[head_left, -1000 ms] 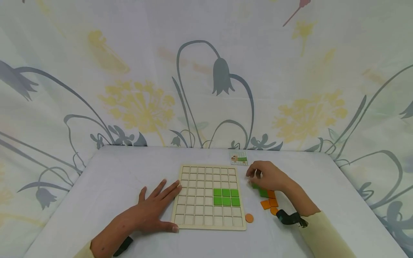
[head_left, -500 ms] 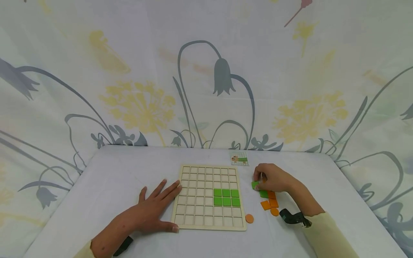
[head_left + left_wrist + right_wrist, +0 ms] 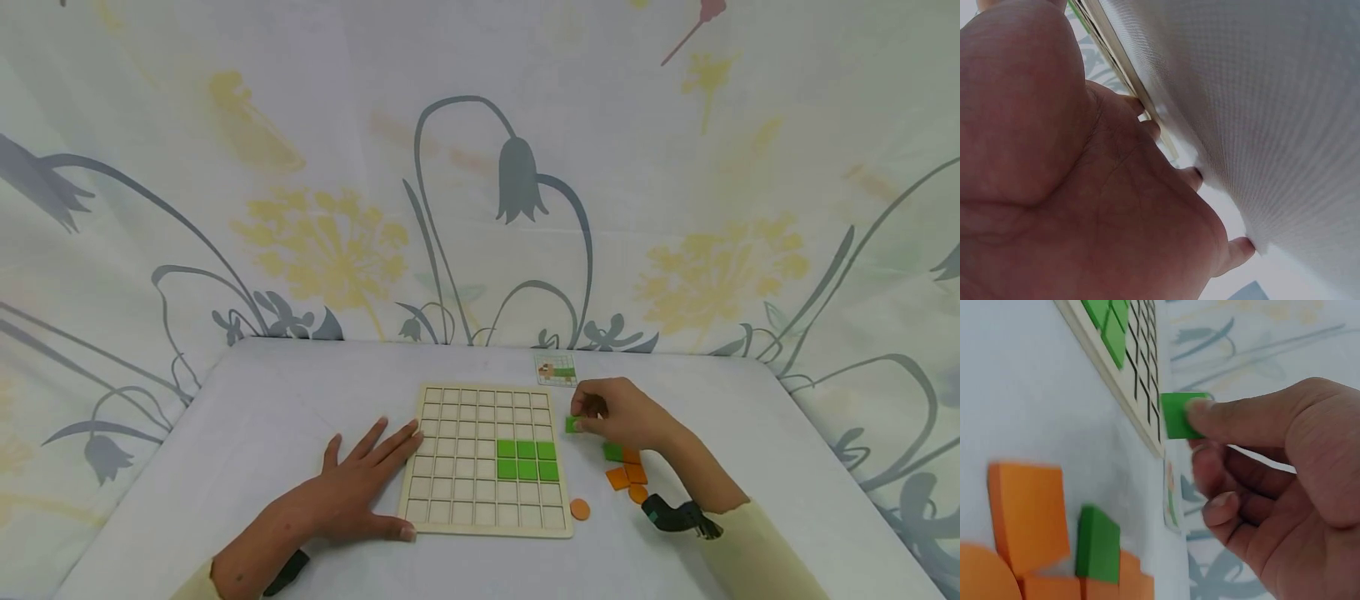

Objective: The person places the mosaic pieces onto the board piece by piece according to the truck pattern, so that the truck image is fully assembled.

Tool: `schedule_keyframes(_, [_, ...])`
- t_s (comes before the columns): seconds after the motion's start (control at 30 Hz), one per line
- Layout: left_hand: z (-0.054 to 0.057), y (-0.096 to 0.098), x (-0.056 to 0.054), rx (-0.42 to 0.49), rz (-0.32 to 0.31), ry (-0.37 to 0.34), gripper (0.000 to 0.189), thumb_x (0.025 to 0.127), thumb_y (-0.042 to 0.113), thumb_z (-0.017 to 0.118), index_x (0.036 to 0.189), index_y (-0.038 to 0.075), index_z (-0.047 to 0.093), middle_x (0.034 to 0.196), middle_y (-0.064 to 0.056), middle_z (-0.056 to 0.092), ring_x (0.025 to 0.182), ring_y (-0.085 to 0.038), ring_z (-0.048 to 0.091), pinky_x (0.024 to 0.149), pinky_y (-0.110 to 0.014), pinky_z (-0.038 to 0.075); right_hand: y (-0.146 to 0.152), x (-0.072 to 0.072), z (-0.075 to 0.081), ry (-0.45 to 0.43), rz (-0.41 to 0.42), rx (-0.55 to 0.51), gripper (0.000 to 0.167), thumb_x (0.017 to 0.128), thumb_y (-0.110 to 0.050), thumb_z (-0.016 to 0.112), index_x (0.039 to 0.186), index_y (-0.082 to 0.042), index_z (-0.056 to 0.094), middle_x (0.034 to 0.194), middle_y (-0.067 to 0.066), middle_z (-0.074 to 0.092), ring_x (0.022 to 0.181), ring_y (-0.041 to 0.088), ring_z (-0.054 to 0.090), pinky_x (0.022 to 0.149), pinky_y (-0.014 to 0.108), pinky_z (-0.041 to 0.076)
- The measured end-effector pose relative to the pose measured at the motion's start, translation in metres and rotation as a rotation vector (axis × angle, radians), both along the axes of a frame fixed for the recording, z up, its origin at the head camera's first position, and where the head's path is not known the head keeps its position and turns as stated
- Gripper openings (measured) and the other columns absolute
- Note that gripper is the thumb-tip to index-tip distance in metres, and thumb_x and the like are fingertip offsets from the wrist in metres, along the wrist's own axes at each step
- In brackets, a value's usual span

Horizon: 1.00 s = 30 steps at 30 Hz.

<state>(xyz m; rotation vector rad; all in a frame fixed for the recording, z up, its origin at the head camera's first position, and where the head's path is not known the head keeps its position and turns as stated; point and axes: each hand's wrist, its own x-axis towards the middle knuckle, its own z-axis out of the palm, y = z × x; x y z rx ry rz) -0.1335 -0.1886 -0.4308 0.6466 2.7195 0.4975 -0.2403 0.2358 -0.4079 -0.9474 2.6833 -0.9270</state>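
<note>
The green tile is just beyond the board's right edge, a strip of table separating it from the loose orange pieces. The right hand pinches it by thumb and fingers; the left hand lies spread against the opposite edge. Six green squares fill board cells.

green tile in right hand

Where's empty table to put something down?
Bare table lies left of the left hand, beyond the board left of the card, and right of the right hand. It's crowded just right of the board, where loose pieces lie.
</note>
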Motion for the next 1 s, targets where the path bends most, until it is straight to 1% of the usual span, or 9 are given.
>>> schedule_keyframes(0.2, [-0.001, 0.0, 0.0, 0.001, -0.002, -0.004, 0.12, 0.08, 0.081, 0.072, 0.172, 0.026, 0.019, 0.179, 0.01, 0.009, 0.165, -0.036, 0.0, 0.112, -0.087, 0.002, -0.025, 0.012, -0.003, 0.03, -0.017, -0.126, 0.01, 0.096, -0.004, 0.078, 0.098, -0.012, 0.071, 0.092, -0.006, 0.068, 0.078, 0.012, 0.059, 0.069, 0.026, 0.05])
schedule_keyframes(0.3, [-0.001, -0.001, 0.0, 0.008, -0.004, -0.004, 0.12, 0.08, 0.081, 0.072, 0.172, 0.025, 0.019, 0.179, 0.009, 0.009, 0.165, -0.037, 0.0, 0.112, -0.087, 0.002, -0.039, 0.02, -0.004, 0.035, -0.031, -0.169, 0.008, 0.096, -0.005, 0.076, 0.098, -0.011, 0.072, 0.093, -0.006, 0.068, 0.078, 0.013, 0.058, 0.069, 0.026, 0.048])
schedule_keyframes(0.47, [-0.003, -0.001, -0.002, -0.003, -0.002, -0.005, 0.12, 0.08, 0.082, 0.071, 0.172, 0.027, 0.018, 0.179, 0.011, 0.007, 0.165, -0.034, -0.001, 0.113, -0.086, 0.002, -0.061, 0.032, -0.007, 0.02, -0.035, -0.227, 0.01, 0.097, -0.004, 0.076, 0.098, -0.014, 0.073, 0.092, -0.006, 0.069, 0.078, 0.013, 0.059, 0.067, 0.025, 0.047])
schedule_keyframes(0.57, [-0.003, -0.001, -0.002, -0.001, -0.001, -0.006, 0.12, 0.08, 0.082, 0.071, 0.172, 0.027, 0.018, 0.179, 0.011, 0.007, 0.165, -0.034, -0.001, 0.113, -0.086, 0.002, -0.072, 0.036, -0.011, 0.018, -0.029, -0.248, 0.011, 0.097, -0.006, 0.076, 0.099, -0.016, 0.073, 0.093, -0.003, 0.07, 0.076, 0.012, 0.058, 0.065, 0.025, 0.046])
schedule_keyframes(0.63, [-0.004, -0.001, -0.002, 0.002, -0.001, -0.009, 0.119, 0.08, 0.081, 0.071, 0.172, 0.027, 0.018, 0.179, 0.011, 0.007, 0.165, -0.035, -0.001, 0.113, -0.086, 0.001, -0.078, 0.038, -0.014, 0.012, -0.017, -0.258, 0.01, 0.098, -0.006, 0.076, 0.098, -0.015, 0.073, 0.094, -0.002, 0.071, 0.076, 0.011, 0.058, 0.065, 0.024, 0.047])
schedule_keyframes(0.83, [-0.004, -0.001, -0.002, 0.004, -0.003, -0.01, 0.119, 0.08, 0.081, 0.071, 0.172, 0.026, 0.019, 0.179, 0.01, 0.008, 0.165, -0.035, -0.001, 0.112, -0.086, 0.002, -0.093, 0.04, -0.023, -0.012, 0.039, -0.267, 0.008, 0.097, -0.005, 0.077, 0.098, -0.013, 0.075, 0.093, -0.007, 0.071, 0.075, 0.009, 0.059, 0.066, 0.024, 0.051])
schedule_keyframes(1.0, [-0.003, -0.001, -0.002, -0.001, -0.003, -0.002, 0.12, 0.079, 0.081, 0.072, 0.172, 0.025, 0.02, 0.179, 0.009, 0.009, 0.165, -0.036, 0.0, 0.112, -0.087, 0.003, -0.101, 0.044, -0.027, -0.035, 0.039, -0.274, 0.008, 0.096, -0.007, 0.079, 0.095, -0.013, 0.075, 0.091, -0.008, 0.071, 0.073, 0.008, 0.058, 0.066, 0.024, 0.051])
